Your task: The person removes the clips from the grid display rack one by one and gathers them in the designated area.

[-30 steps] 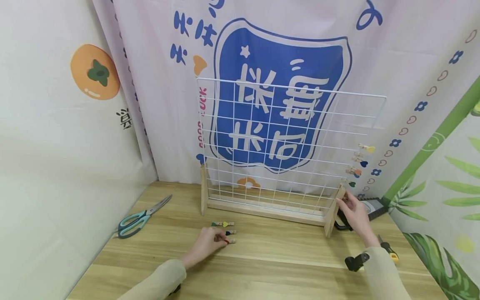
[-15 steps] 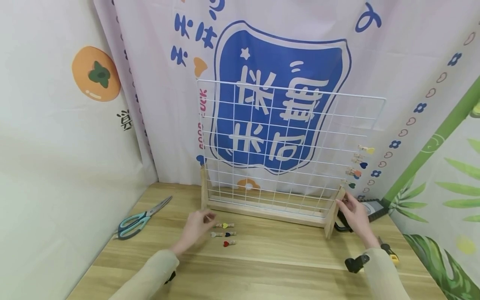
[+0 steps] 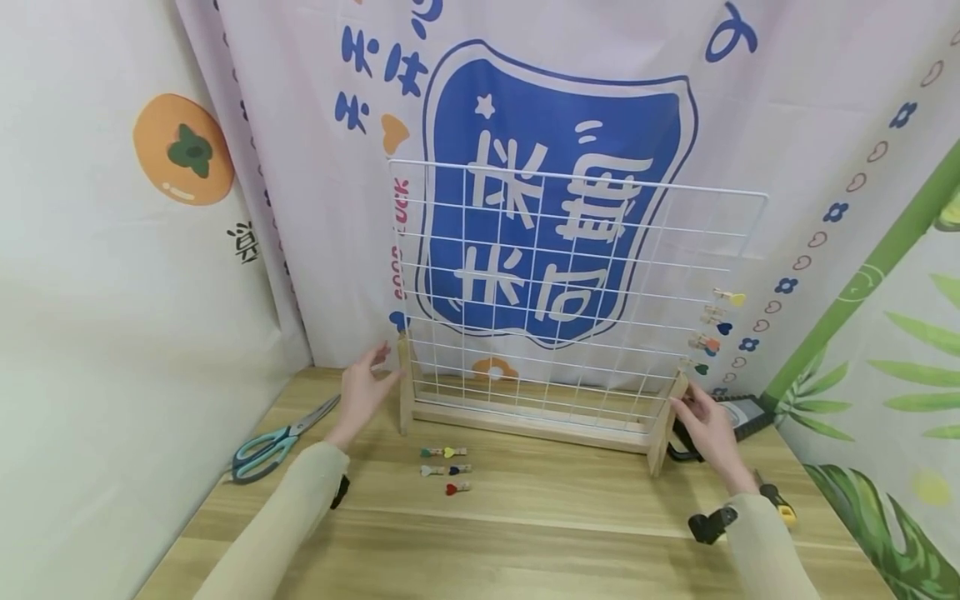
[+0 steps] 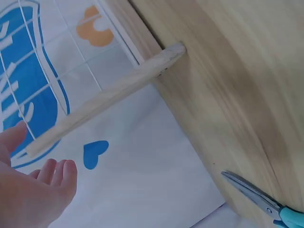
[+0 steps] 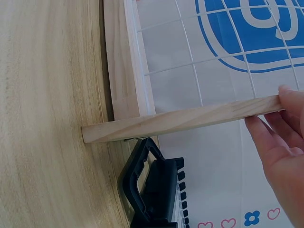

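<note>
A white wire grid (image 3: 577, 177) stands upright in a wooden base with a post at each end. Beside the left wooden post (image 3: 406, 387) is my left hand (image 3: 365, 392); in the left wrist view its thumb and fingers lie spread on either side of the post's upper end, seemingly apart from it. My right hand (image 3: 708, 429) pinches the right wooden post (image 5: 190, 118) near its top. Several small clothespins with coloured hearts, such as a red one (image 3: 454, 489) and a yellow one (image 3: 452, 453), lie on the table before the grid. More clothespins (image 3: 726, 297) are clipped along its right edge.
Blue-handled scissors (image 3: 270, 450) lie at the left of the table. Behind the right post is a black case (image 5: 156, 190) with a handle. A yellow-and-black tool (image 3: 783, 510) lies beside the right forearm. A printed curtain (image 3: 345, 250) hangs close behind the grid.
My left hand has left the clothespins, moving left and then up to the left post. A pale and a green-hearted clothespin now show uncovered. The right hand stays on its post.
</note>
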Demonstrator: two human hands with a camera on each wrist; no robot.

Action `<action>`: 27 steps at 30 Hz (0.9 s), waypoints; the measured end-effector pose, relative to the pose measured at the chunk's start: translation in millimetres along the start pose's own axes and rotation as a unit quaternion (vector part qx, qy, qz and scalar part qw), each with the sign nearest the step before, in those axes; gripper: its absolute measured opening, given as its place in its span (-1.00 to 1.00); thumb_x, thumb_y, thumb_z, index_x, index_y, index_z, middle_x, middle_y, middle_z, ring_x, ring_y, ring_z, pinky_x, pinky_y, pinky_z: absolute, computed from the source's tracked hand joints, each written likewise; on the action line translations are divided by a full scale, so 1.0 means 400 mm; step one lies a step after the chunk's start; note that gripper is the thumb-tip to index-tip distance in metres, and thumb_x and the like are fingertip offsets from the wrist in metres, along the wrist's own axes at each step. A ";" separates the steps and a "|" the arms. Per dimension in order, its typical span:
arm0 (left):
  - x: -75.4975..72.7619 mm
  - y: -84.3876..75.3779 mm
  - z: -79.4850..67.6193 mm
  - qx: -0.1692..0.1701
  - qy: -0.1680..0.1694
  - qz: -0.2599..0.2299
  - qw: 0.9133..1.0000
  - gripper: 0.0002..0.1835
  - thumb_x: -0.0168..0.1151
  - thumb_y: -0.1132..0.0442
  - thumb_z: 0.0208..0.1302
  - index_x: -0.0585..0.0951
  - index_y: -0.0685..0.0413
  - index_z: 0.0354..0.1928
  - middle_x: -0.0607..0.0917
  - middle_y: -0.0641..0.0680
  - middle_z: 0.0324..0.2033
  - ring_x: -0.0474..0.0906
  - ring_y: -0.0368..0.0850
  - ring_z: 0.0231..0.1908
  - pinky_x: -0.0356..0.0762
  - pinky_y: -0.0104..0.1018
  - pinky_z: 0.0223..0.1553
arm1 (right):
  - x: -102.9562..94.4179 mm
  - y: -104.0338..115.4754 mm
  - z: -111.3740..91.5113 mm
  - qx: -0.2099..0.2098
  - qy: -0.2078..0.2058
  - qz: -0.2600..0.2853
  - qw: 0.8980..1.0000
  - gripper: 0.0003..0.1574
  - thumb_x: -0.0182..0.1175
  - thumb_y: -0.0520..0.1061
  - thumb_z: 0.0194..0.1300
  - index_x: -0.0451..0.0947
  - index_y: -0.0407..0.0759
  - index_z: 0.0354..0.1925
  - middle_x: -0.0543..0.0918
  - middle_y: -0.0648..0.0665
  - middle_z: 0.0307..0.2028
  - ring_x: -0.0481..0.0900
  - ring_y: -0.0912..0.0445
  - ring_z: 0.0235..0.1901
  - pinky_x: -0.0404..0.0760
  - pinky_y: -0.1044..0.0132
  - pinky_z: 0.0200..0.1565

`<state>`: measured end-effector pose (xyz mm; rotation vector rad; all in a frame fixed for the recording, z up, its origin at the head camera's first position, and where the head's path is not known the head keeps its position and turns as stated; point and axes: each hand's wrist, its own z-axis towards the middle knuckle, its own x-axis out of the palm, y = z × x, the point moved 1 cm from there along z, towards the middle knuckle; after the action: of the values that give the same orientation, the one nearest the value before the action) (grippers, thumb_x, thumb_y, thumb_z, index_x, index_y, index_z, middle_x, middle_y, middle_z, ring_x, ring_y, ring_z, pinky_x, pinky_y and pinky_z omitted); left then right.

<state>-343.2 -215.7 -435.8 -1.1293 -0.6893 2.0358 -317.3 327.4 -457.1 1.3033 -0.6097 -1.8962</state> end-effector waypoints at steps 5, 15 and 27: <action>0.021 0.010 0.032 -0.037 0.054 -0.027 0.998 -0.23 0.32 0.21 0.29 0.22 0.34 0.43 0.40 0.41 0.35 0.41 0.35 0.31 0.49 0.11 0.25 | -0.001 -0.007 -0.001 0.002 -0.003 0.000 1.000 -0.24 -0.01 -0.02 0.55 0.06 -0.42 0.47 0.36 -0.56 0.31 0.50 -0.21 0.23 0.28 0.90 -0.10; 0.073 0.026 0.051 -0.067 0.087 -0.024 0.994 -0.31 0.25 0.29 0.33 0.23 0.39 0.41 0.40 0.47 0.32 0.36 0.40 0.32 0.42 0.16 0.29 | 0.001 -0.017 -0.003 0.009 -0.001 0.010 1.000 -0.23 0.00 -0.01 0.54 0.06 -0.40 0.48 0.36 -0.56 0.31 0.44 0.61 0.00 0.33 0.88 -0.11; 0.092 0.035 0.054 -0.062 0.049 -0.031 0.996 -0.67 0.24 0.35 0.33 0.55 0.50 0.02 0.64 0.51 0.01 0.62 0.38 0.07 0.62 0.08 0.09 | -0.004 -0.004 0.003 0.019 0.010 0.009 1.000 -0.20 -0.01 0.02 0.55 0.01 -0.37 0.50 0.29 -0.55 0.37 0.38 -0.37 0.29 0.27 0.90 -0.10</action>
<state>-380.3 -198.2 -454.0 -1.2533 -0.7995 1.8950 -318.7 329.5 -456.7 1.3360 -0.6480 -1.8626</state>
